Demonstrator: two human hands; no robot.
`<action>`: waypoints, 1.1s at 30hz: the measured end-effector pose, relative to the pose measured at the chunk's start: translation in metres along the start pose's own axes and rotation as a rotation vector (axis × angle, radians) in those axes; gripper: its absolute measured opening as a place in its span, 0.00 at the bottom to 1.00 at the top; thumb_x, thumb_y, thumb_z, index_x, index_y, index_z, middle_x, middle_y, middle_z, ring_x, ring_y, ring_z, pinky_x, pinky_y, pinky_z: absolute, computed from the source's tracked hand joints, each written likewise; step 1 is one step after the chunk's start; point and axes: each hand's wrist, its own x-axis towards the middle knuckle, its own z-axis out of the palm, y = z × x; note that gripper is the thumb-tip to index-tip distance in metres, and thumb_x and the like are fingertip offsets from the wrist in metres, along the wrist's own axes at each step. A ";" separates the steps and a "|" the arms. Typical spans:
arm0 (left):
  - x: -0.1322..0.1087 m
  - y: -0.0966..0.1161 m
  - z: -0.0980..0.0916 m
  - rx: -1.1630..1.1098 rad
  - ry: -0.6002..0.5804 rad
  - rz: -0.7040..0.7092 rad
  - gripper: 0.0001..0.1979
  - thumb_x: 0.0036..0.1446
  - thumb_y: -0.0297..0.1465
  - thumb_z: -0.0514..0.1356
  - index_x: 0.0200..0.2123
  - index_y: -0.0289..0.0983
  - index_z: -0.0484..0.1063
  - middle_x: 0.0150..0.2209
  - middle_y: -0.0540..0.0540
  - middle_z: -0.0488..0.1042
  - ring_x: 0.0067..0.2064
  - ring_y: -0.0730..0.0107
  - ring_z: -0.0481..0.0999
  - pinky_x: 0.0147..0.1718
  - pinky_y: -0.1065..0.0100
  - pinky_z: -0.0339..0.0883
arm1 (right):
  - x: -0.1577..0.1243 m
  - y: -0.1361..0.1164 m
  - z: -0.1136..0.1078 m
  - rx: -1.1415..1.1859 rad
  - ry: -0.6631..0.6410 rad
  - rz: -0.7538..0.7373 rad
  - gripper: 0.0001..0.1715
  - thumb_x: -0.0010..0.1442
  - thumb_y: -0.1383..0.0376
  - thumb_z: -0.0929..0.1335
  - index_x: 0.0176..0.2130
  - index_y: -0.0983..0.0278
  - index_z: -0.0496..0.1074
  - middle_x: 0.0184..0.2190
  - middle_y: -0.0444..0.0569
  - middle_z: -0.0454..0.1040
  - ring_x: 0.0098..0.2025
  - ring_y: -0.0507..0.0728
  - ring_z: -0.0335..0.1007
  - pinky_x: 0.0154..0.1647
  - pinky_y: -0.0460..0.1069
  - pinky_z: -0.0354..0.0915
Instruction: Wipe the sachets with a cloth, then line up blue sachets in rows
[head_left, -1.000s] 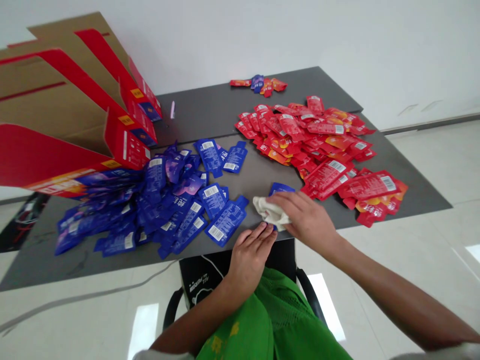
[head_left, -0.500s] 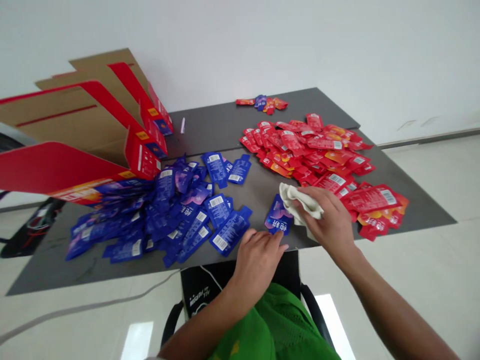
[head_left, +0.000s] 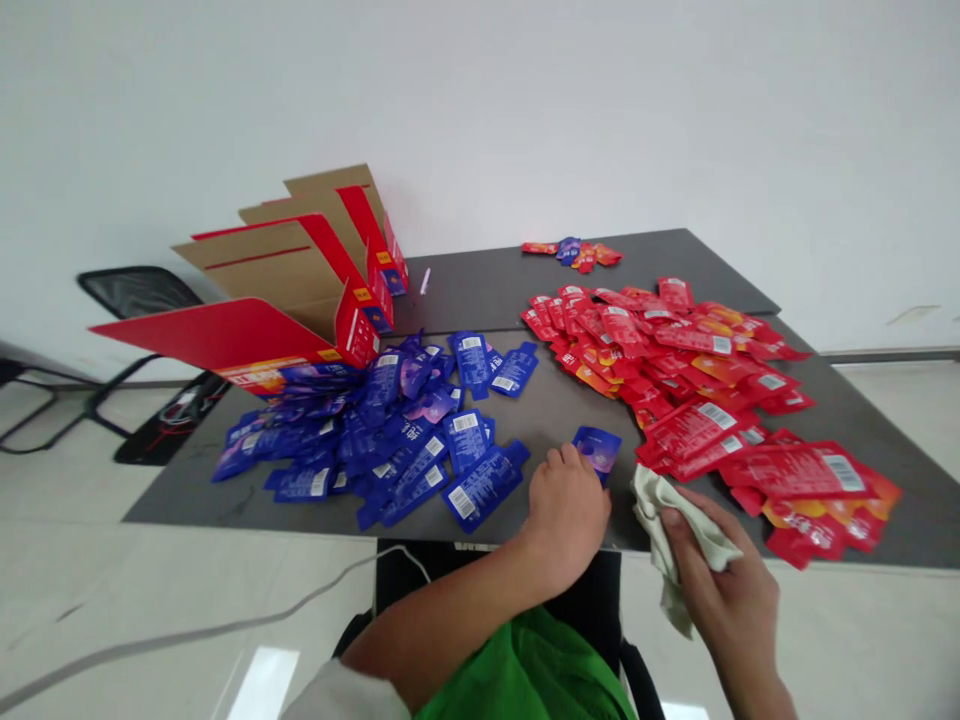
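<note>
Presently, left of the red pile (head_left: 660,365), the blue pouch (head_left: 600,450) is pointing lengthwise away from me; I'm resting my left hand (head_left: 568,515) curled over it, grip unclear, my right hand (head_left: 731,590) pinching the cloth (head_left: 651,500).

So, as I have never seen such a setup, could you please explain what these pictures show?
There is no robot: these are a person's bare hands, seen from one camera worn on the head, looking forward and down. The right hand holds a crumpled whitish cloth. The left hand is at a blue pouch, partly covering it; its exact grip is hidden. On the dark table, a blue pile lies to the left and a red pile to the right. Open red boxes stand behind the blue pile.
</note>
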 end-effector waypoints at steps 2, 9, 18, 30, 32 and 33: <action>0.005 -0.001 -0.010 -0.007 -0.102 0.000 0.11 0.71 0.29 0.59 0.45 0.27 0.81 0.39 0.32 0.80 0.39 0.51 0.84 0.32 0.60 0.76 | 0.000 0.004 0.002 0.015 -0.015 -0.021 0.32 0.62 0.41 0.73 0.53 0.59 0.81 0.49 0.55 0.84 0.50 0.70 0.81 0.53 0.61 0.74; 0.033 -0.058 -0.040 -0.389 -0.127 -0.145 0.21 0.76 0.34 0.50 0.35 0.35 0.78 0.29 0.40 0.81 0.31 0.60 0.83 0.33 0.66 0.71 | 0.003 0.007 0.001 0.031 -0.021 -0.024 0.31 0.62 0.40 0.72 0.52 0.59 0.82 0.46 0.54 0.84 0.48 0.71 0.82 0.52 0.62 0.75; 0.079 -0.122 -0.054 -0.648 -0.043 -0.372 0.28 0.77 0.38 0.44 0.26 0.38 0.71 0.25 0.46 0.79 0.22 0.68 0.76 0.36 0.68 0.70 | 0.005 0.007 0.002 0.090 -0.047 -0.028 0.32 0.61 0.40 0.72 0.51 0.60 0.81 0.45 0.54 0.84 0.49 0.71 0.82 0.53 0.62 0.75; 0.109 -0.146 -0.038 -0.459 -0.063 -0.457 0.21 0.77 0.39 0.46 0.40 0.35 0.74 0.32 0.41 0.82 0.32 0.62 0.83 0.39 0.67 0.71 | 0.005 0.018 0.005 0.146 -0.073 -0.108 0.28 0.63 0.42 0.72 0.52 0.57 0.81 0.50 0.53 0.84 0.51 0.70 0.81 0.54 0.62 0.75; 0.106 -0.146 -0.035 -0.378 -0.048 -0.493 0.19 0.76 0.39 0.48 0.47 0.34 0.74 0.38 0.37 0.84 0.39 0.58 0.86 0.43 0.65 0.72 | 0.006 0.016 0.005 0.147 -0.076 -0.104 0.27 0.63 0.42 0.72 0.52 0.57 0.81 0.50 0.52 0.84 0.50 0.69 0.81 0.54 0.61 0.75; 0.103 -0.145 -0.034 -0.338 -0.043 -0.511 0.18 0.76 0.39 0.49 0.50 0.33 0.73 0.42 0.34 0.84 0.44 0.55 0.86 0.46 0.64 0.72 | 0.006 0.014 0.005 0.149 -0.082 -0.105 0.27 0.63 0.42 0.72 0.52 0.57 0.81 0.50 0.52 0.84 0.50 0.69 0.81 0.54 0.60 0.74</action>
